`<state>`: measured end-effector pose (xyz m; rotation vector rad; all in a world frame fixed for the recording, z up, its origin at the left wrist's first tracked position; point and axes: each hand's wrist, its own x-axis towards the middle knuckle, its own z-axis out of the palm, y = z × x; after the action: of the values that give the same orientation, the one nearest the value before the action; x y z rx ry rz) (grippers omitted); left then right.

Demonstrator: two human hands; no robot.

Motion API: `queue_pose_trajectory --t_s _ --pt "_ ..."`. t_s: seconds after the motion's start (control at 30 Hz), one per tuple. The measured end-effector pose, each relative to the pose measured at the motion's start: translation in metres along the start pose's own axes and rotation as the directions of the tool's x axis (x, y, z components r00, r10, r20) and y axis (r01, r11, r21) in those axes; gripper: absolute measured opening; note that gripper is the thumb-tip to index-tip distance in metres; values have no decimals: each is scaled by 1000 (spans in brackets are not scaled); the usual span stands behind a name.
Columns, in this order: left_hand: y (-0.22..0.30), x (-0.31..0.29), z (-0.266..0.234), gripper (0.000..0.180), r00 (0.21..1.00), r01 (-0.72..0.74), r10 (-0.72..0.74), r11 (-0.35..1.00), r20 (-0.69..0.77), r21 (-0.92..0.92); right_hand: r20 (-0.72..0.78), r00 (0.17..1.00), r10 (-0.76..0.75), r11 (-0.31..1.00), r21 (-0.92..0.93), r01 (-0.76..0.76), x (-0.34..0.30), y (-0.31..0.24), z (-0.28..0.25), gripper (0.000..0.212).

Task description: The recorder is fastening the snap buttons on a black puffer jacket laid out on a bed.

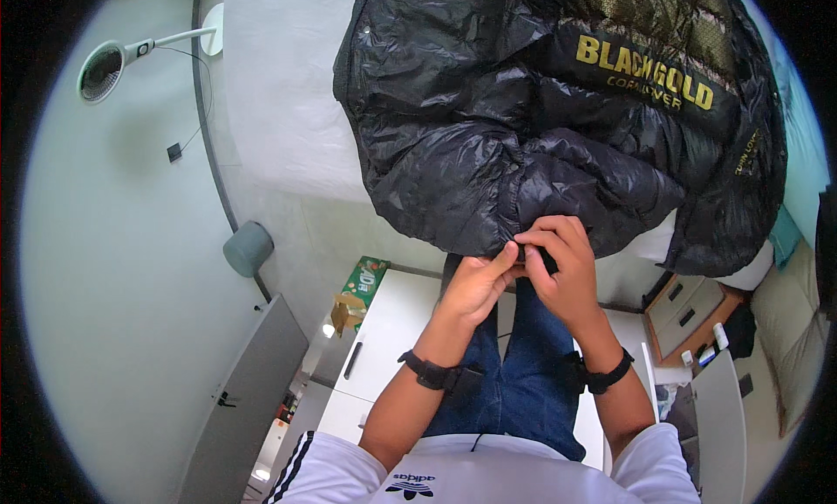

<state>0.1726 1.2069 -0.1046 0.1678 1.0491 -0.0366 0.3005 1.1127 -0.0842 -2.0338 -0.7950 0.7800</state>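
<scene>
head view: our left hand (475, 282) and right hand (558, 264), fingers clamped together, pinch the near hem of a black puffer jacket (488, 112) on a white bed (279, 94).

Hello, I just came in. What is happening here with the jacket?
A person stands at a white bed and works on a black puffer jacket that lies spread on it. Both hands meet at the jacket's lower edge: the left hand pinches it with thumb and fingers, and the right hand grips a small dark part there, perhaps the zipper end, though it is too small to tell. Each wrist wears a black band. The jacket looks open at the bottom.
</scene>
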Motion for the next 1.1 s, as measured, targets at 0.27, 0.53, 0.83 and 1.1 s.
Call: queue_pose_trajectory --t_s 0.27,0.53,0.83,1.1 --pt "-10 3 -10 31 999 16 -14 998 -33 67 13 1000 5 1000 -13 -5 -4 3 3 17" --pt "-16 8 -2 29 997 -21 23 999 -74 33 -71 997 40 999 27 -38 -2 15 -7 15" --pt "20 -17 44 34 976 -134 168 -57 142 989 -73 981 -181 908 -397 138 84 86 -14 30" --pt "26 137 -4 30 730 -196 564 -367 385 910 -23 995 102 946 -307 -104 26 136 47 31"
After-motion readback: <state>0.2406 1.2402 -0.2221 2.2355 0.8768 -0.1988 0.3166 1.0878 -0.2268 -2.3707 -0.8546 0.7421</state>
